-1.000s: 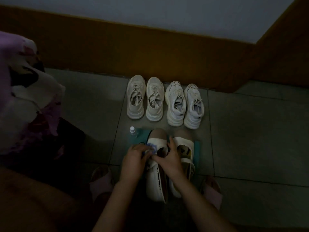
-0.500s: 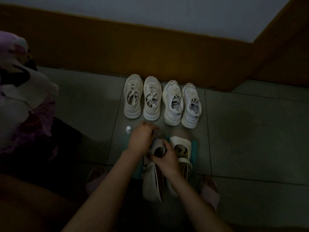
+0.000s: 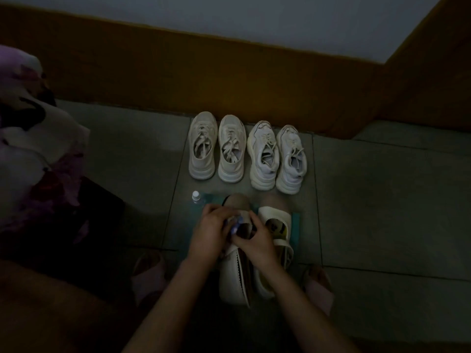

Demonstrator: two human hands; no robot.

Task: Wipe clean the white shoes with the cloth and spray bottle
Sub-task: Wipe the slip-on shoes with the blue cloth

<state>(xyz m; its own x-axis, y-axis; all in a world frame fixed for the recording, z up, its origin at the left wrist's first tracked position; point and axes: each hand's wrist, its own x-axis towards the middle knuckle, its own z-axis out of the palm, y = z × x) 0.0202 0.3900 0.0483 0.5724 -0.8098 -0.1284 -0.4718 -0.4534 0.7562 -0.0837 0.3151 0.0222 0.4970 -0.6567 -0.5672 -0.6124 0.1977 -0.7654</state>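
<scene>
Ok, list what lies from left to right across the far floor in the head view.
patterned fabric → first cream sneaker → second cream sneaker → first white sneaker → second white sneaker

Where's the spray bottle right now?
Head view: the spray bottle sits left of centre on the floor, at the teal mat's far left corner, just beyond the left hand and nearer than the leftmost sneaker.

Left hand [image 3: 211, 231], right hand [image 3: 255, 242]: curled grips.
</scene>
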